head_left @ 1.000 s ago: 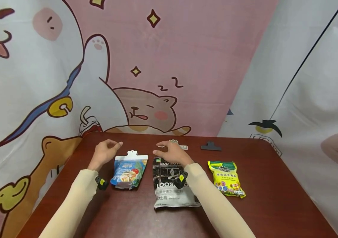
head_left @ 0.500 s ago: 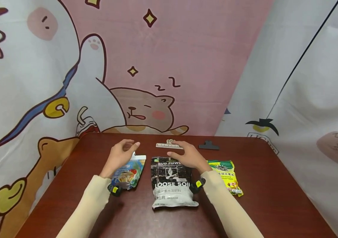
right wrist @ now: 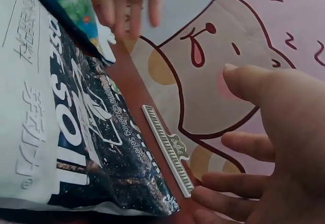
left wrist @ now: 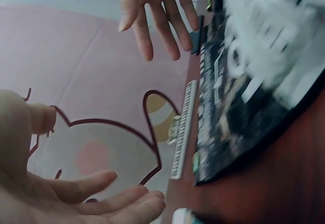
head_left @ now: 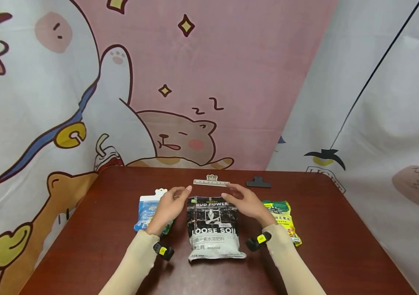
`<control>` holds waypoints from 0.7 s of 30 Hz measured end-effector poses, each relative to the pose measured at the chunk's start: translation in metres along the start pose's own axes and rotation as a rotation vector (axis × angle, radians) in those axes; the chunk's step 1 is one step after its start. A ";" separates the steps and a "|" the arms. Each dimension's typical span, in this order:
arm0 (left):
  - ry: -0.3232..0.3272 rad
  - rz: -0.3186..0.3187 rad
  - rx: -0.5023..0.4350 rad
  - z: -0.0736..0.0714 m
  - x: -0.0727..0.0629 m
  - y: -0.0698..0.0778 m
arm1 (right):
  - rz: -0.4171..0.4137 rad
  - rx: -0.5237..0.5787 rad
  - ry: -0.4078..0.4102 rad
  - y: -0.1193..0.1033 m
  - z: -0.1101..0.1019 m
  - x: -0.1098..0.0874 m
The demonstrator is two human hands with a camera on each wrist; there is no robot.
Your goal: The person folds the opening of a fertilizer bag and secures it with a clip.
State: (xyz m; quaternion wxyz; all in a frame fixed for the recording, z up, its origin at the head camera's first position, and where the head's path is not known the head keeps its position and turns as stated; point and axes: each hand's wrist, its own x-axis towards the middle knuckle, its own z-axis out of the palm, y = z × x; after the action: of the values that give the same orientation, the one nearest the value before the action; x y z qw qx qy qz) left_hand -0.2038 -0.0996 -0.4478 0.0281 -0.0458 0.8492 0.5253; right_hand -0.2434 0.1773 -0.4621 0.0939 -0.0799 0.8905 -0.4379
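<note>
A black and white bag of loose soil [head_left: 213, 229] lies flat in the middle of the table. At its upper left corner my left hand [head_left: 169, 209] hovers with fingers extended, holding nothing. My right hand [head_left: 249, 205], fingers spread and empty, is over the upper right corner. Beyond the bag's top edge lies a pale bag clip [head_left: 211, 182] with a striped bar; in the right wrist view the right fingertips come close to one end of this clip [right wrist: 170, 153]. A blue bag [head_left: 144, 215], partly hidden by my left hand, has a white clip [head_left: 151, 198] across its top.
To the right, a yellow and green bag [head_left: 285, 219] is partly covered by my right wrist. A black clip [head_left: 258, 182] lies near the back edge of the brown table [head_left: 327, 246]. Printed cartoon cloth [head_left: 250, 82] hangs behind it.
My left hand has moved right, from beside the blue bag to the soil bag's corner. The right hand shifted right off the soil bag, uncovering its print and the pale clip.
</note>
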 end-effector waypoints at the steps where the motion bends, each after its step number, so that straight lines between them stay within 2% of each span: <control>1: 0.005 -0.010 0.008 0.004 -0.001 -0.001 | 0.011 0.017 -0.005 0.002 -0.001 -0.001; 5: 0.019 -0.057 0.038 0.016 -0.003 -0.003 | 0.049 0.038 0.000 0.007 -0.003 -0.004; 9: -0.001 -0.088 0.057 0.024 -0.004 -0.004 | 0.089 0.067 0.009 0.011 -0.004 -0.009; 15: 0.003 -0.102 0.089 0.026 -0.004 -0.005 | 0.169 0.218 0.007 0.018 -0.002 -0.013; 21: -0.020 -0.107 0.080 0.029 0.003 -0.006 | 0.259 0.312 0.039 0.024 0.001 -0.013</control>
State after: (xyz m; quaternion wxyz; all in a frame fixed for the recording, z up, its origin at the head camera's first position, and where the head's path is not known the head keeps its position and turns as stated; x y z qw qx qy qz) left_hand -0.2060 -0.0761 -0.4663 0.0666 -0.0848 0.8655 0.4892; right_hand -0.2317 0.1936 -0.4802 0.1435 0.0595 0.8164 -0.5562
